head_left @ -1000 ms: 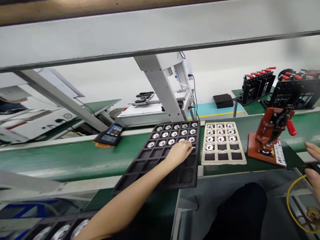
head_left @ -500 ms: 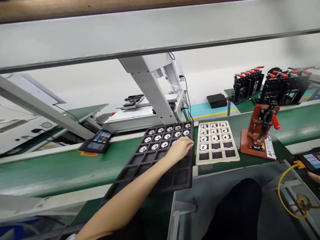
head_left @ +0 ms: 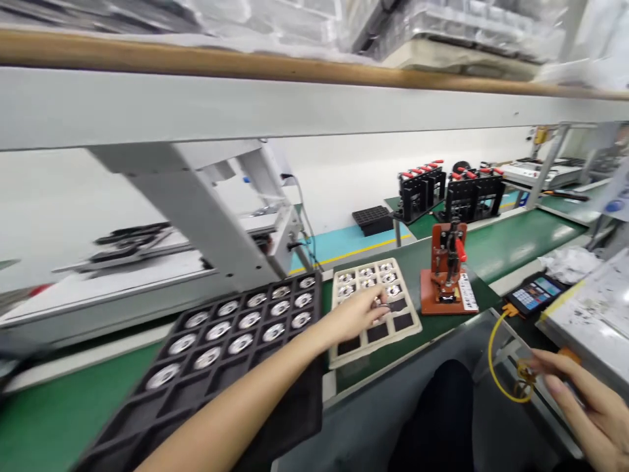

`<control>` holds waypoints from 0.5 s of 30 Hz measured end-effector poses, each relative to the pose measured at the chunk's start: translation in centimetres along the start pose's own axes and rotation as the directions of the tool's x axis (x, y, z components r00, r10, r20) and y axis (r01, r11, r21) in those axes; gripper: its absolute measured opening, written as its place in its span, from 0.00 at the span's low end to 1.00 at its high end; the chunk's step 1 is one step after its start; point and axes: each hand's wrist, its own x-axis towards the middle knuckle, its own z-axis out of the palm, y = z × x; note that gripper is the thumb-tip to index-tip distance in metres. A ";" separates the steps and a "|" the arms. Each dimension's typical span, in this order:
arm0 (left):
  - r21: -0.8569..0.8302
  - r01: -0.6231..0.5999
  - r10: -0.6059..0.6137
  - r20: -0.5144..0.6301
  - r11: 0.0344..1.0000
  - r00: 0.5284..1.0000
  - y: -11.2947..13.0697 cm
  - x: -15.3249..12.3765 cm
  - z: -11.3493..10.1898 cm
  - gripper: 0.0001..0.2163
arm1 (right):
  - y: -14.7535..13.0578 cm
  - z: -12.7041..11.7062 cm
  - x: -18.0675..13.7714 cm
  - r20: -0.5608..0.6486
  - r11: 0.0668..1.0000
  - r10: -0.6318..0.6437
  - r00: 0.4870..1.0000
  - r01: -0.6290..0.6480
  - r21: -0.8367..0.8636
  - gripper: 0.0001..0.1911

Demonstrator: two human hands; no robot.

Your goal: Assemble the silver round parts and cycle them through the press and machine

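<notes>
Two trays lie on the green belt: a black tray (head_left: 206, 367) at left, a beige tray (head_left: 344, 354) to its right. Left hand (head_left: 356, 314), fingers pinched, holds a small metal disc (head_left: 378, 301) over the beige tray; it looks light, stiff, slippery, best gripped by the rim. Right hand (head_left: 584, 400) hangs open, near right.
</notes>
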 end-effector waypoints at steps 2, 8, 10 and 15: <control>-0.081 -0.239 0.231 -0.091 0.968 0.969 4.8 1.6 1.6 0.02 | -1.4 0.7 0.7 0.061 0.986 0.094 0.994 -0.102 0.134 0.17; 0.050 -0.902 0.851 -0.357 0.429 0.385 16.3 6.4 6.6 0.08 | -5.4 0.6 4.1 0.193 0.869 0.122 0.974 -0.199 0.454 0.28; 0.104 -0.941 0.885 -0.387 0.322 0.260 18.4 7.7 7.6 0.08 | -5.7 -0.6 4.2 0.185 0.853 0.151 0.971 -0.223 0.472 0.28; 0.092 -0.968 0.906 -0.383 0.233 0.181 22.0 9.5 9.1 0.07 | -4.9 -3.7 3.0 0.051 0.910 0.219 0.974 -0.223 0.349 0.22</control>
